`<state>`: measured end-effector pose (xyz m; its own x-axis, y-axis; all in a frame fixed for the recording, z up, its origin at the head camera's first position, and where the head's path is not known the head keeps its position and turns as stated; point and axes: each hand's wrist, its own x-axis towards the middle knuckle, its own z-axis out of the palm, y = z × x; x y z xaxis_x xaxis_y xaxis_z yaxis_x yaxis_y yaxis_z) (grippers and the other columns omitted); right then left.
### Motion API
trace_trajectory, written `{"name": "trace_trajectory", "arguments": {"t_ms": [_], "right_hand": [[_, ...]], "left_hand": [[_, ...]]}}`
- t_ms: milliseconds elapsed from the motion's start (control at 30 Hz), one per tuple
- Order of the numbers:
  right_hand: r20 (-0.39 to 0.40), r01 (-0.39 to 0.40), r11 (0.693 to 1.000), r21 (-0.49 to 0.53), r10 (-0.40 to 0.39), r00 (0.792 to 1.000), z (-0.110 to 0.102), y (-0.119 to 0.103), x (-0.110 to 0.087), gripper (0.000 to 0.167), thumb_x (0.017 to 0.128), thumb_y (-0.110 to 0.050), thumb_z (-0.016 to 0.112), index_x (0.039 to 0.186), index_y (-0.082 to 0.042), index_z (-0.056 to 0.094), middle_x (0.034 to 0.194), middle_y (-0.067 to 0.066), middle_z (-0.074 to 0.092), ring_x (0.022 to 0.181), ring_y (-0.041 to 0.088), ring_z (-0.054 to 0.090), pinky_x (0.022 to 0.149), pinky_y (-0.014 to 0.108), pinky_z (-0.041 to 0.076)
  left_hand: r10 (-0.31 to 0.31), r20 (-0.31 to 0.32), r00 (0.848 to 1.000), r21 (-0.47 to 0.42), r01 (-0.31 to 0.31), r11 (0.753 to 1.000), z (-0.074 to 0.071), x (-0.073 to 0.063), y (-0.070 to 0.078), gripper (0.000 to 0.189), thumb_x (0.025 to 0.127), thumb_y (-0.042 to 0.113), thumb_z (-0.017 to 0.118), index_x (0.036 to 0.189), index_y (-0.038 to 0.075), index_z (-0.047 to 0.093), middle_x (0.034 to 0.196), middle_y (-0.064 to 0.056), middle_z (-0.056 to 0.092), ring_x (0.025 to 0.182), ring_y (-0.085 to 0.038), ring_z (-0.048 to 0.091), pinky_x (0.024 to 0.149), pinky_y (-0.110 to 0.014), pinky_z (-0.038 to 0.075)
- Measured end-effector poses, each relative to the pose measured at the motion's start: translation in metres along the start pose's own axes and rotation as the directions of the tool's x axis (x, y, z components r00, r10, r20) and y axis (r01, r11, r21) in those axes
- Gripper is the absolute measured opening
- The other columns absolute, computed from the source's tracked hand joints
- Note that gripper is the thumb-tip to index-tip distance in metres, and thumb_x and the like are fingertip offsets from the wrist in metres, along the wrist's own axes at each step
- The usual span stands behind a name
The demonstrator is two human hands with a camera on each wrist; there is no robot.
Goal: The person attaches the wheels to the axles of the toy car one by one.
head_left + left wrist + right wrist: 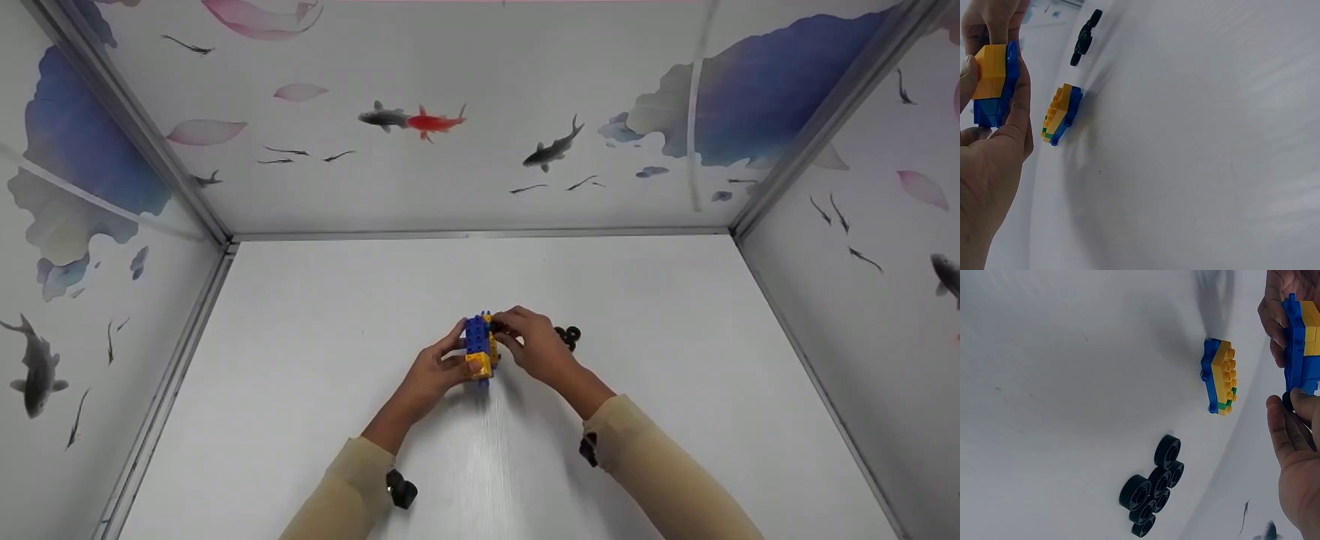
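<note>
My left hand grips a toy vehicle body built of blue and yellow blocks, lifted off the table. Its scalloped blue base and yellow blocks show in the wrist views. With thumb and fingers, my right hand pinches a small black wheel at the lower end of the blue base. Whether the wheel is seated on the base cannot be seen.
A second block body, yellow with green on a blue base, rests on the white table. Several black wheels lie clustered on the right. Printed wall panels border the table at the back and sides.
</note>
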<state>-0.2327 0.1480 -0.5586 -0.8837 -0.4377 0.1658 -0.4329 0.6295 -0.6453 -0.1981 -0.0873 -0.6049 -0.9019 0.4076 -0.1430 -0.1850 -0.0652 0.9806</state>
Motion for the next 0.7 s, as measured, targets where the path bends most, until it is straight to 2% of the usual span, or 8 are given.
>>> {"name": "trace_trajectory", "arguments": {"t_ms": [267, 467, 700], "right_hand": [[-0.024, 0.006, 0.999, 0.037, -0.005, 1.0, 0.0023, 0.0011, -0.0035, 0.032, 0.109, -0.01, 0.069, 0.139, -0.002, 0.075, 0.123, 0.014, 0.075, 0.113, 0.027, 0.078, 0.1, 0.039, 0.066], [-0.039, 0.019, 1.0, 0.001, -0.019, 0.999, 0.0025, 0.0, -0.0056, 0.031, 0.108, -0.01, 0.069, 0.137, -0.002, 0.076, 0.119, 0.015, 0.075, 0.109, 0.029, 0.077, 0.096, 0.042, 0.067], [-0.043, -0.001, 1.0, -0.012, 0.001, 0.999, 0.0038, 0.0, -0.0055, 0.032, 0.109, -0.011, 0.069, 0.139, -0.001, 0.076, 0.117, 0.014, 0.074, 0.105, 0.025, 0.076, 0.093, 0.038, 0.068]], "left_hand": [[-0.013, 0.002, 1.0, -0.017, 0.014, 1.0, -0.0013, -0.0044, 0.0014, 0.092, 0.104, 0.031, 0.08, 0.177, 0.023, 0.024, 0.164, -0.02, 0.047, 0.147, -0.034, 0.061, 0.113, -0.038, 0.06], [-0.015, 0.005, 1.0, 0.009, 0.015, 1.0, -0.0001, -0.0047, 0.001, 0.096, 0.102, 0.037, 0.081, 0.176, 0.019, 0.023, 0.165, -0.022, 0.045, 0.148, -0.036, 0.061, 0.113, -0.038, 0.06], [-0.017, 0.008, 1.0, 0.0, 0.017, 1.0, 0.0023, -0.0051, 0.0015, 0.097, 0.101, 0.038, 0.082, 0.175, 0.017, 0.023, 0.164, -0.023, 0.046, 0.148, -0.039, 0.061, 0.114, -0.04, 0.06]]}}
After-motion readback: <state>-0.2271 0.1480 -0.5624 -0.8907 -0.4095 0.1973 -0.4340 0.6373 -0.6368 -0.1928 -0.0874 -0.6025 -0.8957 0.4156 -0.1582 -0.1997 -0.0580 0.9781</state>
